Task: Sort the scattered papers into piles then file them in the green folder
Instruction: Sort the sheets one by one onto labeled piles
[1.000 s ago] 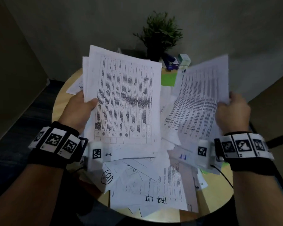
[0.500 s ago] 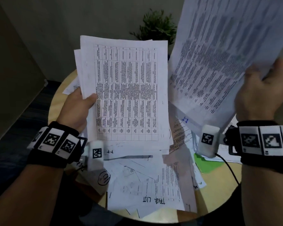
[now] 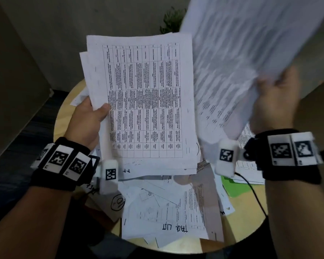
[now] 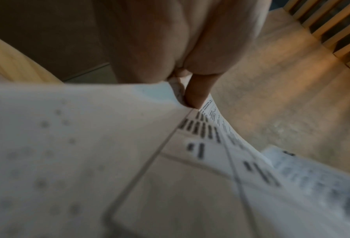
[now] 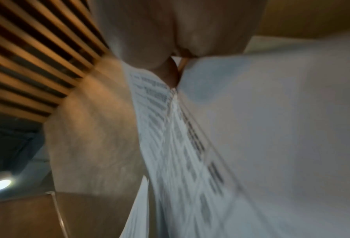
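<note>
My left hand (image 3: 88,118) grips a stack of printed table sheets (image 3: 142,101) by its left edge, thumb on top, held upright above the table. In the left wrist view the thumb (image 4: 198,90) pinches that stack (image 4: 88,161). My right hand (image 3: 277,101) grips a second, blurred bundle of printed sheets (image 3: 251,58), raised high at the upper right; the right wrist view shows it pinched (image 5: 271,128). Scattered papers (image 3: 166,208) cover the round wooden table (image 3: 247,221), one marked "TASK LIST" (image 3: 174,228). A corner of the green folder (image 3: 232,187) shows under papers at the right.
A potted plant (image 3: 171,21) stands at the table's far side, mostly hidden by the raised sheets. A black cable (image 3: 254,195) runs from my right wrist over the table edge. Dark floor lies to the left, walls behind.
My right hand has lifted its bundle of sheets up and to the right, away from the table. The left hand's stack has risen slightly and stays held.
</note>
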